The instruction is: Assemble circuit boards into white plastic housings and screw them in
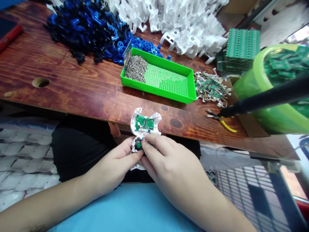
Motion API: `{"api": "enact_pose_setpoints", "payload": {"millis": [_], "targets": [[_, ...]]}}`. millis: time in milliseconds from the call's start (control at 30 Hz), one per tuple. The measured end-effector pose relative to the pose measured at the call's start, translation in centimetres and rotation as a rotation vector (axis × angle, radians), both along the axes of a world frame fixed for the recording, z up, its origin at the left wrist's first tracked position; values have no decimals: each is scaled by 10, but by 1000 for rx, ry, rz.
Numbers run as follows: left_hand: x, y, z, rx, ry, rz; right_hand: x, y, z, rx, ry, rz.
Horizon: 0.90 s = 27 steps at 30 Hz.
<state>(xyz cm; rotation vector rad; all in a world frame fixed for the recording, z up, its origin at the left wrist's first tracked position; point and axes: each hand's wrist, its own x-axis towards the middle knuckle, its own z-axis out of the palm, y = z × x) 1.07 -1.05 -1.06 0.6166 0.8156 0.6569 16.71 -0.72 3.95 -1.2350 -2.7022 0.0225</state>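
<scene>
At the table's front edge lies a white plastic shell [133, 124] with a green circuit board [148, 123] inside it. A thin wire with a white connector runs over the board towards my fingers. Just below is a second white housing part [133, 147] with a small green board [138, 144] in it. My left hand [122, 159] is closed on this part's left side, thumb across its lower edge. My right hand [166, 154] grips it from the right, fingertips pressed together by the wire and a tiny blue piece. The right fingers hide most of that side.
A green tray [159, 91] of small screws [136, 69] stands mid-table. Behind it are heaps of blue and black parts [89, 29] and white shells [178, 25]. To the right are wired boards [212, 85], yellow-handled pliers [227, 125], stacked green panels [243, 45] and a green tub [253, 74].
</scene>
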Motion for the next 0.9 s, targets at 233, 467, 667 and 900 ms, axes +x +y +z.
{"api": "enact_pose_setpoints", "payload": {"millis": [233,467,667,900], "targets": [[2,3,1,16,-39,1,-2,-1,0,-15,-73,30],[-1,3,-5,-38,-124,-18,4,7,6,2,-26,66],[-2,4,-6,-16,-92,-15,4,8,5,-36,-32,66],[-1,6,-4,37,128,-19,-2,10,-7,12,-66,103]]}}
